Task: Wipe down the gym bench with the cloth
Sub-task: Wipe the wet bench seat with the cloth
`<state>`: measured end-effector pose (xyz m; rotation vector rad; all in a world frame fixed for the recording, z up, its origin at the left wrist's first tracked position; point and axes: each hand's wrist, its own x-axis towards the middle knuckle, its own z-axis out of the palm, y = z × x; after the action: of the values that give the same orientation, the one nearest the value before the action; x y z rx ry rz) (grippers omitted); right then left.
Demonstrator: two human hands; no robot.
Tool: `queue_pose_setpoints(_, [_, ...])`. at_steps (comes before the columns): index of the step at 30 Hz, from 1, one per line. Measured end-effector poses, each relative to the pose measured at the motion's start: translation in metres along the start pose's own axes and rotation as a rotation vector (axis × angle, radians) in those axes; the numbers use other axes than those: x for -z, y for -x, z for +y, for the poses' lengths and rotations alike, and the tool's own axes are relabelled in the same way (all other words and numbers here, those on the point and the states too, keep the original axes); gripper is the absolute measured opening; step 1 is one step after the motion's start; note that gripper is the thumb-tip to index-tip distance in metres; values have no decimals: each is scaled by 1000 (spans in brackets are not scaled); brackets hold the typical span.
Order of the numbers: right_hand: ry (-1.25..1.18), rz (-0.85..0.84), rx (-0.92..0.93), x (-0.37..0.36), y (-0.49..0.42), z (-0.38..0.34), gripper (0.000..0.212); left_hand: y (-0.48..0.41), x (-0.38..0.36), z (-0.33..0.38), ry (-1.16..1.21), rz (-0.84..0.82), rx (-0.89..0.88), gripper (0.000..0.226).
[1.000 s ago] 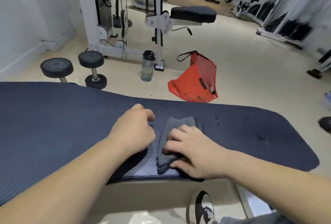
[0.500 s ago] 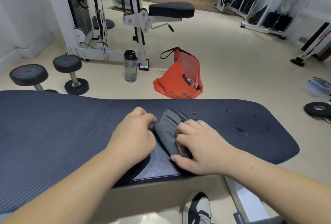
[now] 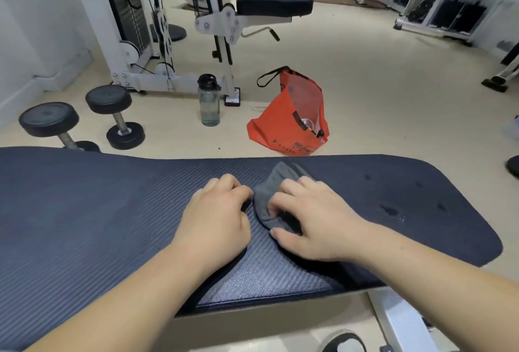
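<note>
The gym bench (image 3: 84, 211) is a long dark blue ribbed pad running across the view. A grey cloth (image 3: 273, 183) lies bunched on it near the middle. My right hand (image 3: 311, 216) presses on the cloth with curled fingers gripping its folds. Just left of the cloth, my left hand (image 3: 216, 216) rests as a loose fist on the pad, fingertips at the cloth's edge; whether it pinches the cloth I cannot tell. Dark wet spots (image 3: 389, 209) mark the pad to the right.
On the floor beyond the bench stand a red bag (image 3: 292, 118), a water bottle (image 3: 209, 100) and two dumbbells (image 3: 115, 115). A white cable machine with a black seat (image 3: 273, 3) is behind them. A shoe (image 3: 341, 342) shows below the bench.
Both hands and the cloth have moved away from me across the pad, toward its far edge. The cloth is more bunched under my right hand. The camera has tilted up and turned.
</note>
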<state>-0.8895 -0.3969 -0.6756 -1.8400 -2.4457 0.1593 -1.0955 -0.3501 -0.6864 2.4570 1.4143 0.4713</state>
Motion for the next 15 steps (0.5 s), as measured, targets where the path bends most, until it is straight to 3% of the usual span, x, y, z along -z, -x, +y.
queue_pose_setpoints(4, [10,74,-285,2,-23,35,55,-6,-1,3,-34,-39,9,44])
queue_pose_setpoints(7, [79,88,-454,-2,-40,48,54,-5,2,-3,-38,-73,11,38])
queue_pose_setpoints(10, [62,86,-369,-3,-41,28,45,-2,3,-10,-26,-82,-5,38])
queue_pose_setpoints(15, [26,19,34,3,-17,-18,39,-4,4,-8,-32,-94,20,16])
